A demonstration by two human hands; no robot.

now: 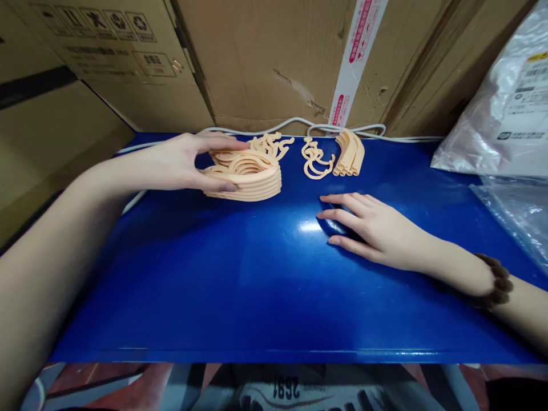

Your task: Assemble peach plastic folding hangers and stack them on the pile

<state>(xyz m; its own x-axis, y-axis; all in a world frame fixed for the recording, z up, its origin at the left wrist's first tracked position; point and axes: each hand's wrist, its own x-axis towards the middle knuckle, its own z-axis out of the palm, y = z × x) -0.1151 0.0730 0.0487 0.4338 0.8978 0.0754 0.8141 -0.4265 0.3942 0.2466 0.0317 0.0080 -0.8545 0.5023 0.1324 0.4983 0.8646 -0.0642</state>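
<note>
My left hand reaches over a stack of beige looped plastic pieces at the back left of the table. Its thumb lies along the near side and its fingers on the far side, gripping the upper part of the stack. Partly behind the stack is a pile of beige plastic hooks. Further right lie a few more beige hooks next to a bundle of curved beige plastic arms. My right hand rests low over the blue table, fingers spread, holding nothing, nearer to me than the curved arms.
The blue tabletop ends at a near edge by my lap. Cardboard boxes stand along the back and left. A white cable runs along the back edge. Plastic bags with a label occupy the right side.
</note>
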